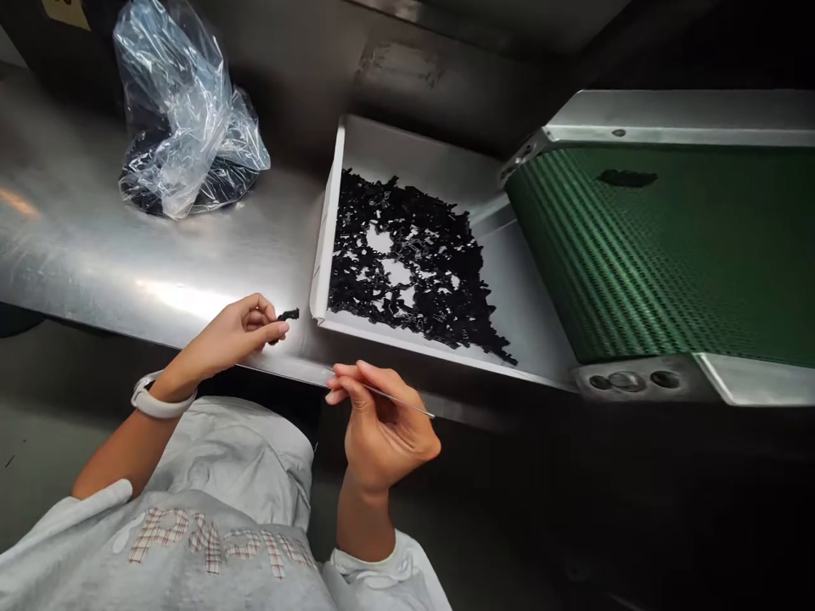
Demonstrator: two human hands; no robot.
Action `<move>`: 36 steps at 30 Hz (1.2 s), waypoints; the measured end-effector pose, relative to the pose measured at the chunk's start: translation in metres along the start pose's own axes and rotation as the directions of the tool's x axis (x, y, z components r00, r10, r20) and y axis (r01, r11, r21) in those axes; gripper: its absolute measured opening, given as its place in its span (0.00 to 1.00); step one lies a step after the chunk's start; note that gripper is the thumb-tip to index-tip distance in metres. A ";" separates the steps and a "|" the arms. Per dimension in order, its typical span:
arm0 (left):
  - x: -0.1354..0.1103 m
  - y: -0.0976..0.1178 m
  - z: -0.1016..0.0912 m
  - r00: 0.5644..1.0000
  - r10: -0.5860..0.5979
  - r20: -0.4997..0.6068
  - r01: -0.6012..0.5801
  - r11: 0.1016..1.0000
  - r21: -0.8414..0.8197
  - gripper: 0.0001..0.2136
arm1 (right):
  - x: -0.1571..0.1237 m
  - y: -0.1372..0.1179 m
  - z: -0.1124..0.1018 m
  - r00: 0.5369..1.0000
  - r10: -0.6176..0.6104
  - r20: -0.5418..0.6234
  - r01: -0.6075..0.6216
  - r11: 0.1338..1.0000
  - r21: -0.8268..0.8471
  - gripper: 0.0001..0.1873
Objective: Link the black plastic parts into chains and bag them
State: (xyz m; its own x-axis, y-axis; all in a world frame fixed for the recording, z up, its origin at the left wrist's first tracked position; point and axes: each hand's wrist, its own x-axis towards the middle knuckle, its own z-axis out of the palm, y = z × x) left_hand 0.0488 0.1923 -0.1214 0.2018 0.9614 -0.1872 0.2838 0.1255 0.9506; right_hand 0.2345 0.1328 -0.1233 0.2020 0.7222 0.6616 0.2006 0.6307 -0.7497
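We see the person's left hand [238,335] clenched in a pinch on a small jagged black fragment [288,315], partly hidden by the fingers, just off the corner of a shallow white tray [413,144]. The right hand [382,424] grips a thin silver metal pick [407,405] near the tray's front rim. In the tray lies a ragged layer of black fragments [407,255]. On the brushed stainless steel table [127,255] sits a crumpled clear plastic bag [184,119], its dark contents blurred by the film. A green patterned conveyor belt [662,255], cut off at the right, carries one dark scrap [627,178]. A yellowish label [64,13] is cut off at the top left, unreadable. Plaid letters on the grey sweatshirt [216,543] are too folded to read.
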 end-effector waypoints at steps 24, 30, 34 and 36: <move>-0.050 -0.008 0.014 0.930 0.118 0.347 0.302 0.289 -0.908 0.20 | 0.011 -0.001 0.059 0.984 -0.155 0.092 0.121 0.948 0.293 0.18; -0.049 -0.003 0.016 0.936 0.097 0.339 0.295 0.314 -0.903 0.21 | 0.006 -0.002 0.056 0.992 -0.110 0.064 0.094 0.972 0.216 0.16; -0.050 -0.001 0.017 0.941 0.050 0.334 0.302 0.316 -0.899 0.20 | 0.005 -0.004 0.053 0.992 -0.091 0.089 0.075 0.983 0.170 0.15; -0.051 -0.002 0.018 0.949 0.053 0.312 0.280 0.317 -0.906 0.19 | 0.005 -0.005 0.052 0.993 -0.076 0.092 0.060 0.984 0.165 0.15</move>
State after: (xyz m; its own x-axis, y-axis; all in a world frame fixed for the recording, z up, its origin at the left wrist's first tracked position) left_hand 0.0552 0.1389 -0.1178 0.4988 0.8422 -0.2048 -0.7026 0.5313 0.4733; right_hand 0.1845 0.1480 -0.1173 0.0975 0.6954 0.7120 0.0514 0.7109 -0.7014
